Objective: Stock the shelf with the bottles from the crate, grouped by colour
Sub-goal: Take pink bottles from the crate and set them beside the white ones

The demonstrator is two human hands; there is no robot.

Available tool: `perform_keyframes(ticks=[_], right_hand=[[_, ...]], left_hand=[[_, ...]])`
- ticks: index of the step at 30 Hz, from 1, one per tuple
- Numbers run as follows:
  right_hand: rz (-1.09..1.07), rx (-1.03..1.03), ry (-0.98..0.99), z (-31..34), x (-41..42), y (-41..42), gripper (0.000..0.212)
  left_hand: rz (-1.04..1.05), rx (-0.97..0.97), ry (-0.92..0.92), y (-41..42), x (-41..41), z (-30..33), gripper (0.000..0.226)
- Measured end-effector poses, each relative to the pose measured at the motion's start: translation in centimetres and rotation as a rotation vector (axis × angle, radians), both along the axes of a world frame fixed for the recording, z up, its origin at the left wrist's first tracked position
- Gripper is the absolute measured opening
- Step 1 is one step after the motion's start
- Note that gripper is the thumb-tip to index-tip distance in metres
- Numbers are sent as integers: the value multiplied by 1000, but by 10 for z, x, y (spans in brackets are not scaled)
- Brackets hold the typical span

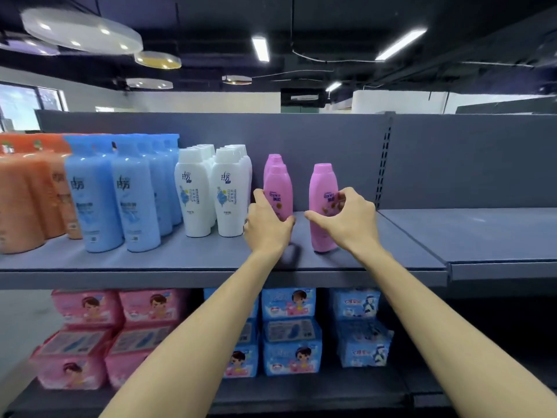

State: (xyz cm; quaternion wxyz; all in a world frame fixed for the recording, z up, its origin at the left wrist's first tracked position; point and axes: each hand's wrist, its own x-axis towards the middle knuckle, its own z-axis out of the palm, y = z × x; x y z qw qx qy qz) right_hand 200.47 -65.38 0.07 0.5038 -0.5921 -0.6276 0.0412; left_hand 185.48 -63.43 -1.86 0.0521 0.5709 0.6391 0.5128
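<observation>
Two Hands on the Pink Bottles at the Shelf

Four colour groups stand on the grey shelf (211, 260), a flat, smooth board of painted metal with a back wall behind it. From the left come orange bottles (21, 203), blue bottles (90, 200), white bottles (193, 194), and then the pink ones. Below, soft packs in pink (87, 309) and blue (289, 303) are stacked. The crate is not in view.

The left hand (266, 227) curls its fingers and thumb around the front bottle of the pink row (278, 188), just beside the white group. The right hand (343, 218) is half closed at the single pink bottle (324, 191), which stands apart from that row; the fingertips touch its label side and the thumb reaches in front of it, but I cannot tell whether it really grips.

The bottles are smooth, glossy plastic, tall and flattened, with rounded shoulders and a narrow cap. I judge them stiff, moderately heavy if full, and a little slippery. They may tip easily, so the best hold is around the broad middle of the body.
</observation>
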Motion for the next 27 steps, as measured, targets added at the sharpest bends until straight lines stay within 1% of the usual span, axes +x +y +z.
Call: perform_keyframes(ticks=[4, 14, 21, 27], right_hand=[[21, -11, 8, -3, 5, 22, 59], [59, -13, 38, -14, 9, 64, 60], [96, -7, 42, -16, 8, 74, 62], [101, -3, 50, -19, 8, 75, 60]], left_hand=[[75, -42, 16, 29, 12, 2, 63], [163, -110, -14, 93, 27, 5, 62], [223, -132, 8, 105, 27, 7, 67], [237, -132, 31, 106, 25, 4, 65]])
